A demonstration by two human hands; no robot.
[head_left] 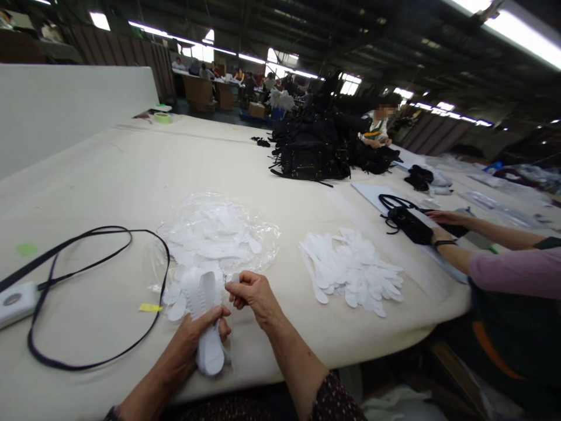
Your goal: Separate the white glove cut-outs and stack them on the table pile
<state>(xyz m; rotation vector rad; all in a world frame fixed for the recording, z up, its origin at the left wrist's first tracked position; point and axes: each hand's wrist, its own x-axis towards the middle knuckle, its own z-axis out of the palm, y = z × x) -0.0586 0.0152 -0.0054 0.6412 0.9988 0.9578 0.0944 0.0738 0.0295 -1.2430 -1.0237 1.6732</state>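
My left hand (193, 339) is closed around a stack of white, long, round-ended cutouts (210, 351), held near the table's front edge. Just right of the stack's upper part, my right hand (252, 295) is pinched, thumb against fingers. A small pale or see-through bit shows at its fingertips, too small to name. Behind the stack lies a clear plastic bag (263, 240) with many more white cutouts (210, 231) in and around it. To the right of my hands, a loose heap of white cutouts (350, 269) is spread on the table.
The cream-covered table (87, 187) carries a looped black cord (100, 368) and white power strip (17, 304) at left. Black bags (311, 155) are piled at the back. At right, a co-worker's hands (442, 234) handle a black bag (407, 222). Another person (377, 128) stands beyond.
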